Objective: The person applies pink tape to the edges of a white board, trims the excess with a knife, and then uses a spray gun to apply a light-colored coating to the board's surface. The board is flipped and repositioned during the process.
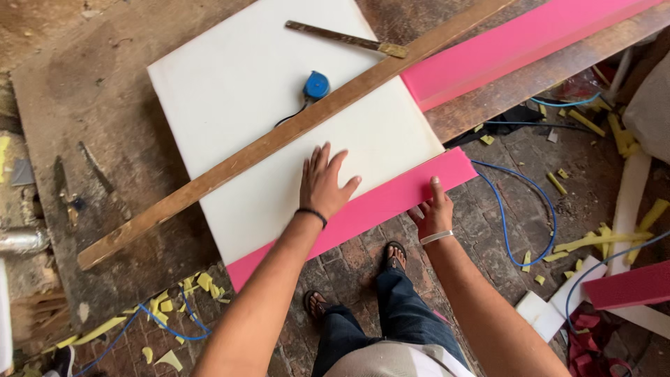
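Pressing flat on the white foam sheet (pixel 279 105), my left hand (pixel 322 183) lies open, fingers spread, gripping nothing. Right hand (pixel 433 211) pinches the near edge of the pink foam sheet (pixel 363 213), thumb on top, remaining fingers curled underneath. That pink layer lies under the white one and sticks out toward me, overhanging the worn wooden workbench (pixel 91 98).

Handling, my guess: both sheets light, soft, springy; they would bend if lifted by one corner, and tear at thin edges. Best hold is along the free near edge, two hands spread apart.

Beyond my left fingertips a long wooden straightedge (pixel 279 136) crosses the white sheet diagonally. Past it sits a blue tape measure (pixel 316 85), and farther off a narrow metal blade-like tool (pixel 345 39). These loose items ride on the foam and would slide if it shifts. Below my hands: sandalled feet, brick floor, blue cable (pixel 520 209), yellow foam scraps (pixel 600 241).
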